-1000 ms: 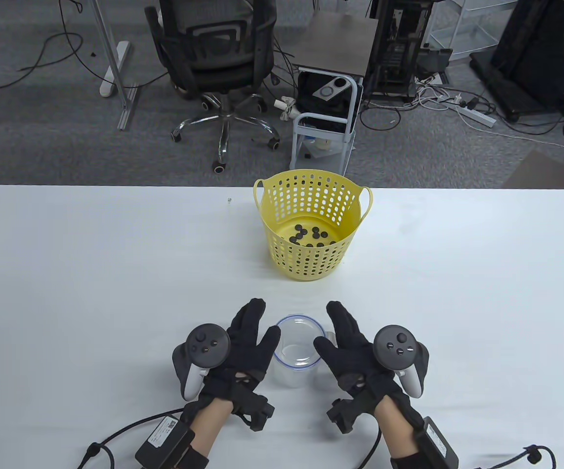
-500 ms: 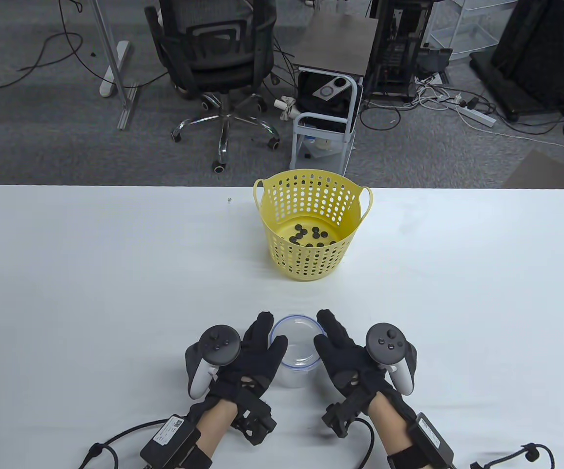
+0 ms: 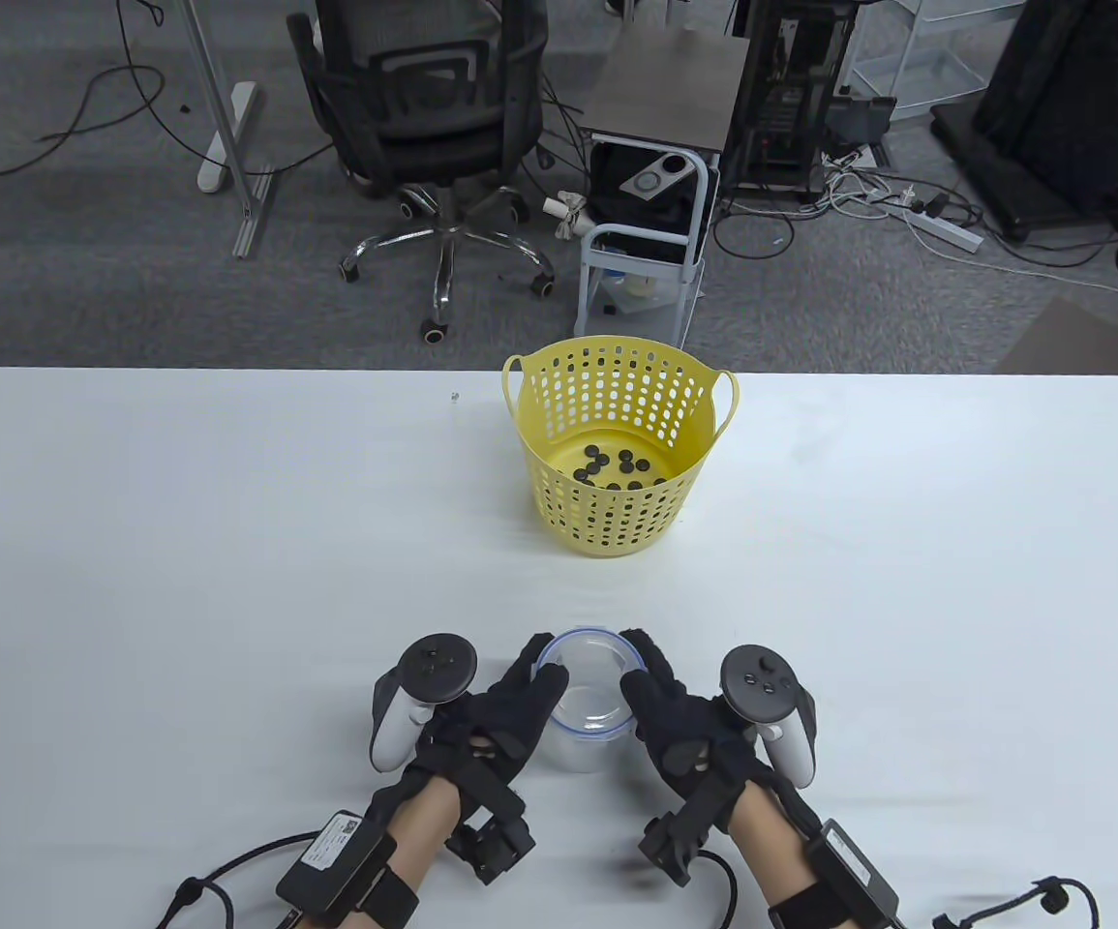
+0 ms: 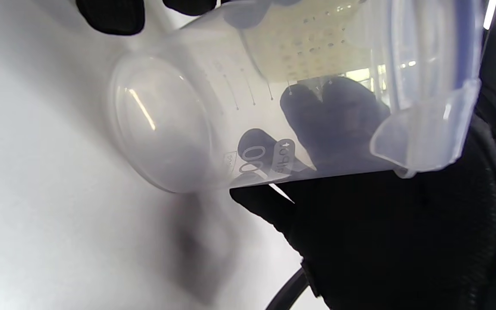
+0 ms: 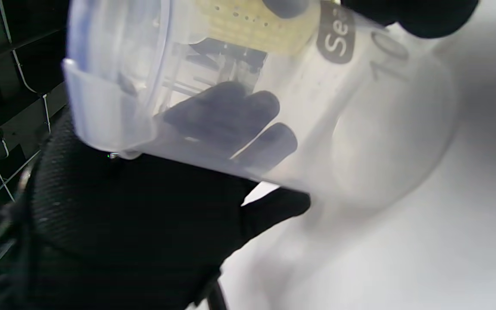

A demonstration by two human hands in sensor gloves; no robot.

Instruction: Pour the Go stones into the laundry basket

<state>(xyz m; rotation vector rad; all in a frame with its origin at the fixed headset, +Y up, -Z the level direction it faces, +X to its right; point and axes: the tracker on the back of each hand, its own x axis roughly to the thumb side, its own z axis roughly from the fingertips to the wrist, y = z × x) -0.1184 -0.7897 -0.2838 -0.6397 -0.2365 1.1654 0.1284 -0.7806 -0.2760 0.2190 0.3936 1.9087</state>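
A clear plastic measuring cup [image 3: 586, 689] with a blue rim stands near the table's front edge and looks empty. My left hand [image 3: 531, 682] curls against its left side and my right hand [image 3: 648, 677] against its right side, so the cup is held between them. In the left wrist view the cup [image 4: 213, 107] fills the frame with my fingertips [image 4: 110, 15] over it. In the right wrist view the cup [image 5: 360, 129] lies under my fingertips [image 5: 411, 13]. The yellow laundry basket [image 3: 607, 527] stands at the far middle of the table with several black Go stones [image 3: 617, 464] on its bottom.
The white table [image 3: 181, 542] spreads wide on both sides. A tiny speck [image 3: 454, 397] lies left of the basket. Glove cables [image 3: 229, 861] trail at the front edge. An office chair [image 3: 433, 126] and a cart [image 3: 646, 232] stand on the floor beyond the far edge.
Both hands have moved inward from open poses beside the cup and closed their fingers around its sides. The cup, basket and stones have not moved.
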